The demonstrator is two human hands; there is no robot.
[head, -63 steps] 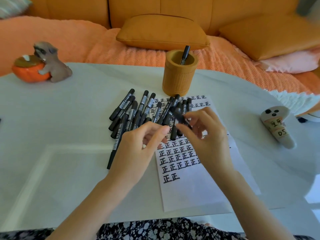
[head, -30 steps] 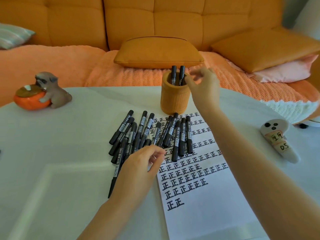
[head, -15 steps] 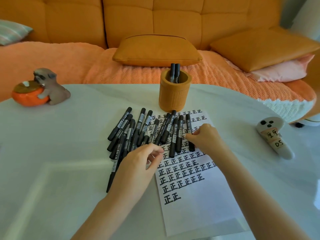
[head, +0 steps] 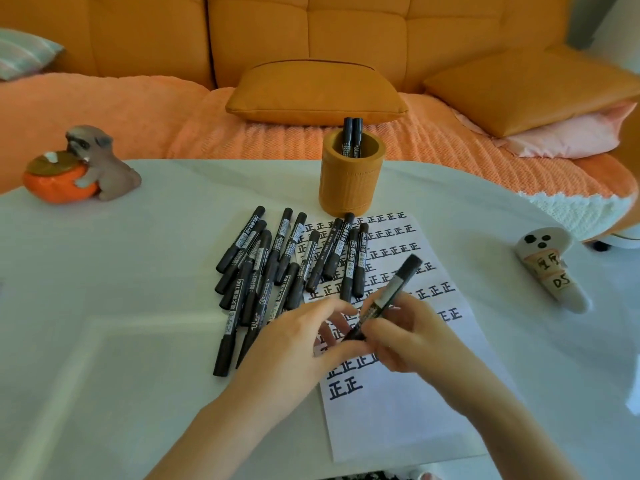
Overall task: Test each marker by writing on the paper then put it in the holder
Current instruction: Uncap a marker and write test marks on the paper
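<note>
Hands meet over a sheet of paper [head: 398, 427] crowded with rows of black test characters, on a white worktop [head: 121, 306]. The right hand [head: 419, 341] has its fingers clamped round a black marker [head: 393, 289], held tilted just above the sheet, upper end pointing away to the right. The left hand [head: 301, 344] curls its fingers at the marker's lower end; whether they pinch it is too blurred to tell. The step in hand looks to be uncapping for a test. That calls for pulling the cap off, writing a character in the blank lower part of the sheet, recapping, then dropping the marker in the orange holder [head: 351, 181] at the sheet's far edge, where two markers [head: 351, 136] stand. A pile of markers [head: 273, 271] lies waiting, partly on the sheet
</note>
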